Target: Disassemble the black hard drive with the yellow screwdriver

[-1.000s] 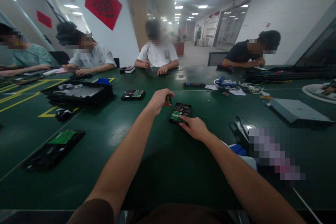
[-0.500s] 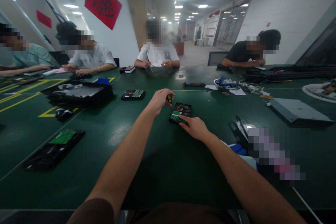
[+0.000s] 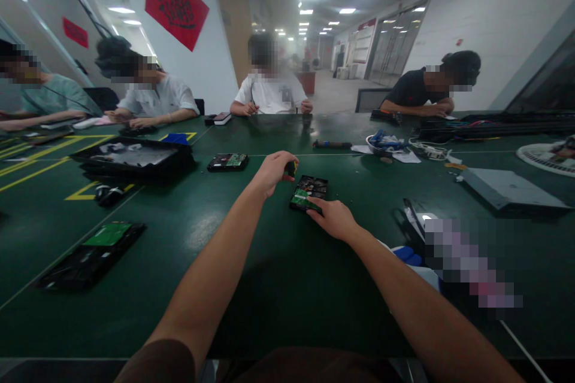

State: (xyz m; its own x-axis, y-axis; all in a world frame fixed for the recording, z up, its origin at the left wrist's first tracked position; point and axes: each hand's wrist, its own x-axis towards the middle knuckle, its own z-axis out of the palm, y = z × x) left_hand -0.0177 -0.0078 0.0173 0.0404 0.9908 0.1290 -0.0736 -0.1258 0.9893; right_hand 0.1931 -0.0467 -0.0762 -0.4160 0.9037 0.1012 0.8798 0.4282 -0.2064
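On the green table lies a hard drive [image 3: 308, 187] with a green circuit board and black casing. My right hand [image 3: 335, 217] grips its near right edge, thumb and fingers closed against it. Above its far left corner is my left hand [image 3: 274, 173], fingers wrapped round a screwdriver [image 3: 291, 168] with a black-and-yellow handle. The fingers cover part of the handle, and its tip is not clear to see. A few tiny bits, too small to name, lie right of the drive.
Another hard drive [image 3: 227, 161] lies farther back, and one more [image 3: 92, 255] at left. Black trays [image 3: 135, 158] stand behind that. A dark pen-shaped tool [image 3: 332, 144], a bowl [image 3: 385, 143] and a grey metal box [image 3: 514, 190] lie to the right. Several people sit across the table.
The screwdriver's handle has turned slightly in my left hand's fingers. My right hand and the hard drive stay put. Across the table, a person's hands have moved a little apart.
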